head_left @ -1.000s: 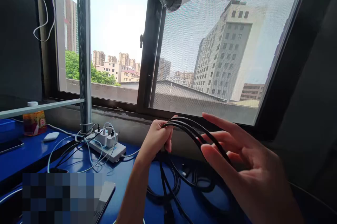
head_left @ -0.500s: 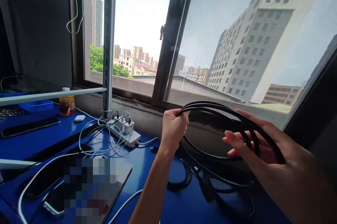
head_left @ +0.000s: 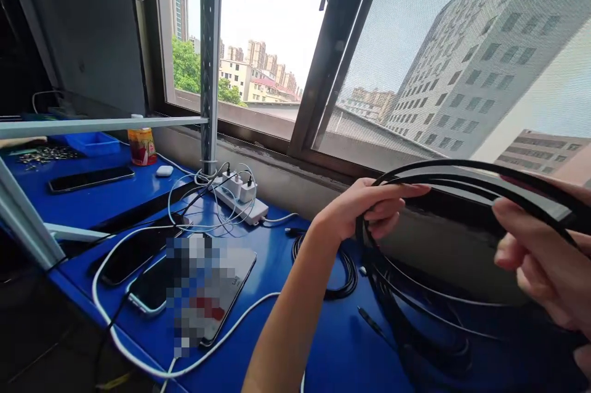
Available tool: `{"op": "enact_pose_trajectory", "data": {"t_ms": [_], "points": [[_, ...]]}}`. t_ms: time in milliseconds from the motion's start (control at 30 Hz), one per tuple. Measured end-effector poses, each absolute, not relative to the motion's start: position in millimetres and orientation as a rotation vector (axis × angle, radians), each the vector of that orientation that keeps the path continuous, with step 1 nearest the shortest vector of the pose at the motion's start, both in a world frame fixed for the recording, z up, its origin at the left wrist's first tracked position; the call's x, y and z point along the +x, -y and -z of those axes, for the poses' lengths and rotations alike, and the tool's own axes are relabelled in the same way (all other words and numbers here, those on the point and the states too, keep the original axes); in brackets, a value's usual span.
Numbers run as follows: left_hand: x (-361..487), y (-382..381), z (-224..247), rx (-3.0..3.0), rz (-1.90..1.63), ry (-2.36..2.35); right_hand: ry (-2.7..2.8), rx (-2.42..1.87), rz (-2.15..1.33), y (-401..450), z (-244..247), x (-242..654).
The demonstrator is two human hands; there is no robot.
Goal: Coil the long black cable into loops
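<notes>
Loops of a black cable [head_left: 443, 172] hang between my two hands above the blue table. My left hand [head_left: 364, 208] is closed round the left side of the coil, its index finger stretched along the upper strands. At the right edge, my right hand [head_left: 545, 257] grips the other side of the loops between thumb and fingers; part of it is out of frame. Below the held coil, another coiled black cable [head_left: 346, 279] lies on the table. More dark cable in the shadow under my hands is hard to make out.
A white power strip [head_left: 252, 211] with plugged chargers stands by the window wall. Phones, a silver tablet-like device [head_left: 242, 270] and a long white cable [head_left: 99, 300] lie at left. Behind them are a bottle [head_left: 142, 146], a blue tray [head_left: 99, 143] and a metal shelf post [head_left: 210, 72].
My view has shifted, so the table things appear further right and higher. The left index finger has stretched out along the cable. My right hand has moved further right with the loops.
</notes>
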State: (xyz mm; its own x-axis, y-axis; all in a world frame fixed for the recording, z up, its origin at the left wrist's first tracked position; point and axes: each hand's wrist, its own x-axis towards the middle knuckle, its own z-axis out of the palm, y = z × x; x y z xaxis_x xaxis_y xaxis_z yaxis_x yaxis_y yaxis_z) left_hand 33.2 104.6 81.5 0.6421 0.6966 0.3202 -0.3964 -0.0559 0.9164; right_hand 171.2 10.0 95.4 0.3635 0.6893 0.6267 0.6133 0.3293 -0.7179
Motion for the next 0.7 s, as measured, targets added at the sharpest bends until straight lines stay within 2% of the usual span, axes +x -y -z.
{"op": "enact_pose_trajectory", "data": {"t_ms": [167, 433, 700], "points": [[35.0, -111.6, -84.2, 1.177, -1.167, -0.496, 1.095, -1.397, -0.160, -19.7, -101.8, 146.1], [13.2, -106.7, -93.5, 0.986, -1.438, -0.548, 1.455, -1.247, 0.247, -24.7, -92.6, 144.7], [-8.5, -92.0, -100.1, 1.055, -1.608, -0.549, 1.325, -1.168, -0.056, -49.1, -88.7, 125.0]]}}
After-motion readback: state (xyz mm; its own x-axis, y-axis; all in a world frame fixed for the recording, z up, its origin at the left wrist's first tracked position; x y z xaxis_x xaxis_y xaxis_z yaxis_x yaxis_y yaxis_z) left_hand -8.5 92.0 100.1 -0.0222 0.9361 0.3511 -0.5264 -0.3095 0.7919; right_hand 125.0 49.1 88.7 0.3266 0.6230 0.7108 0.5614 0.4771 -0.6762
